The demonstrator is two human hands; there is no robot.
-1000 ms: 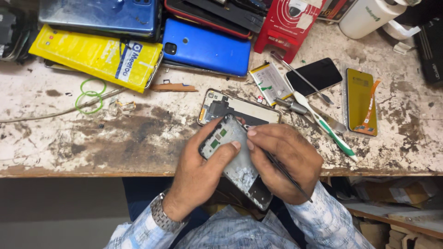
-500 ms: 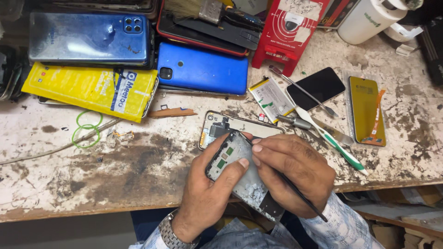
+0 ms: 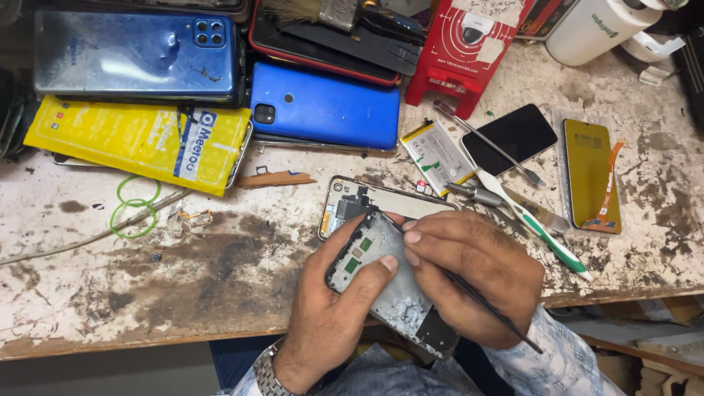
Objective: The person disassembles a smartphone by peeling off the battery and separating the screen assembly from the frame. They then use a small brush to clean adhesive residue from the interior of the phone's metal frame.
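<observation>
My left hand point(image 3: 334, 315) grips an opened phone frame point(image 3: 385, 282) from below, thumb across its grey inner side, near the bench's front edge. My right hand point(image 3: 473, 275) rests on the frame's right side, fingertips pressing its upper edge, and holds a thin dark tool point(image 3: 499, 319) whose tip points back towards my sleeve. Just behind the hands another opened phone body point(image 3: 367, 198) lies flat on the worn workbench point(image 3: 183, 286).
Behind are a blue phone point(image 3: 326, 106), a larger blue-grey phone point(image 3: 136, 55), a yellow packet point(image 3: 139, 139), a red box point(image 3: 469, 51), a battery point(image 3: 438, 155), a black phone point(image 3: 519, 136), a yellow-backed screen point(image 3: 591, 174), a toothbrush point(image 3: 539, 231), tweezers point(image 3: 488, 143) and a white bottle point(image 3: 598, 29).
The view has shifted so the bench sits lower in frame. Both hands have stayed on the phone frame, and the right fingers have slid slightly along its upper edge.
</observation>
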